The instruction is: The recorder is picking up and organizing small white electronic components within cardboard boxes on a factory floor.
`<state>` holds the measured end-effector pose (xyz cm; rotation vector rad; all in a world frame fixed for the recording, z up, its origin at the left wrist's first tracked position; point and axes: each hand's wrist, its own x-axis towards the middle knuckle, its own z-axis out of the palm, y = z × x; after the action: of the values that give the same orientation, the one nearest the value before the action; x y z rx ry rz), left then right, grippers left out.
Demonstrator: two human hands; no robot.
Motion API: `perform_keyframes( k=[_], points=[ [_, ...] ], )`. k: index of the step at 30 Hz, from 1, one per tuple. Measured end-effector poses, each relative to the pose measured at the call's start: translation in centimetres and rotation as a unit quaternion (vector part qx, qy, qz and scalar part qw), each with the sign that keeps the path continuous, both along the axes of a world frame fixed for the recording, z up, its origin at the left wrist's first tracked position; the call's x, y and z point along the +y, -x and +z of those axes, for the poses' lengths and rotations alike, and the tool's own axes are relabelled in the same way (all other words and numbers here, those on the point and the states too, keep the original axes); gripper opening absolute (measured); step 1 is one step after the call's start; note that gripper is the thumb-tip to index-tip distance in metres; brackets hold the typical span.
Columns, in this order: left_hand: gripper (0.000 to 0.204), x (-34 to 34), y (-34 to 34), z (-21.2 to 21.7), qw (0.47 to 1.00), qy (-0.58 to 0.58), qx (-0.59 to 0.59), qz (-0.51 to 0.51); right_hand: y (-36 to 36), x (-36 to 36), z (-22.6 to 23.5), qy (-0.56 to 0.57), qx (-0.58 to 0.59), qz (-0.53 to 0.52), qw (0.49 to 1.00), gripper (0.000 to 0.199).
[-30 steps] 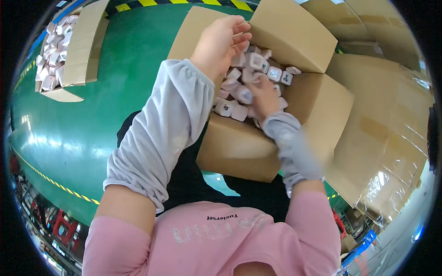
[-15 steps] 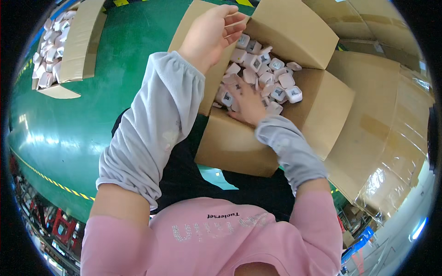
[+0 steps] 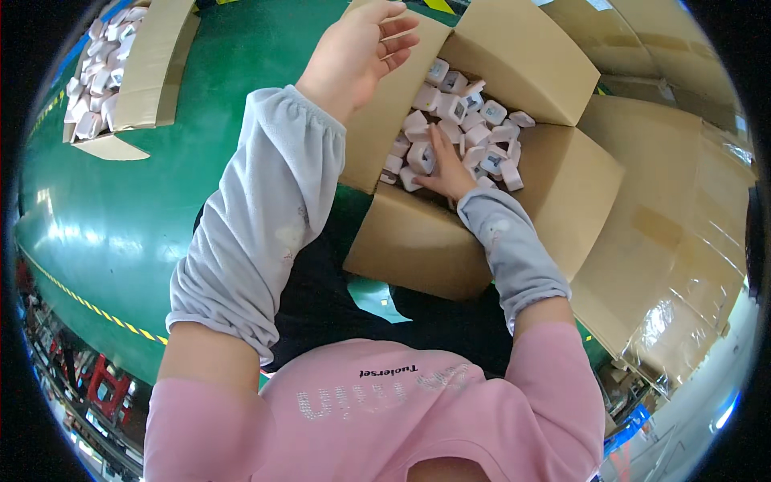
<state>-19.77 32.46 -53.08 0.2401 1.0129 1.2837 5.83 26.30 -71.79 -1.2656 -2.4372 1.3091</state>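
Inside an open cardboard box (image 3: 418,255) lies a loose pile of small pale pink rounded plastic cases (image 3: 474,136), some with grey-white faces. My right hand (image 3: 450,170) reaches into the near part of the box, thumb and fingers spread apart. Beside its thumb and fingers sits one case (image 3: 421,157), which the hand seems to touch without lifting it. My left hand (image 3: 363,52) is held up over the box's left flap (image 3: 385,112), its fingers loosely bent and apart with nothing in them. Both forearms wear grey sleeve covers.
A second cardboard box (image 3: 152,76) with similar cases stands on the green floor (image 3: 233,56) at the far left. Big cardboard cartons (image 3: 642,217), partly wrapped in clear film, stand to the right. Yellow-black tape (image 3: 96,309) runs along the floor.
My right hand has shifted slightly right and nearer, uncovering cases on the left of the pile. Several cases have changed position. My left hand stays raised, slightly further left.
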Motion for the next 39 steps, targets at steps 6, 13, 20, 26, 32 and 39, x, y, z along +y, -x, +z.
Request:
perform_keyframes(
  k=[6, 13, 20, 26, 32, 39],
  points=[
    [0.021, 0.3, -0.4, 0.0, 1.0, 0.016, 0.0, -0.003, 1.0, 0.7, -1.3, -0.032, 0.096, -0.066, 0.993, 0.116],
    [0.023, 0.6, -0.4, -0.6, 1.0, 0.017, 0.009, -0.018, 5.4, -1.6, 0.7, -0.061, -0.164, -0.032, 0.984, 0.077],
    [0.027, 0.6, -1.5, -0.3, 0.999, 0.02, 0.023, -0.027, 0.6, 2.1, 4.0, 0.201, 0.104, -0.194, 0.955, 0.049],
    [0.037, -0.5, -4.5, -2.2, 0.981, 0.055, 0.052, -0.178, -4.1, 5.9, 19.0, 0.381, 0.479, -0.219, 0.76, 0.045],
    [0.059, -3.1, -9.5, 0.2, 0.866, -0.003, -0.254, -0.431, -5.5, 6.3, 22.3, 0.345, 0.611, -0.123, 0.702, 0.046],
    [0.048, -2.6, -9.3, 1.1, 0.913, -0.082, -0.134, -0.377, -4.8, 6.0, 22.8, 0.311, 0.592, -0.218, 0.711, 0.086]
  ],
)
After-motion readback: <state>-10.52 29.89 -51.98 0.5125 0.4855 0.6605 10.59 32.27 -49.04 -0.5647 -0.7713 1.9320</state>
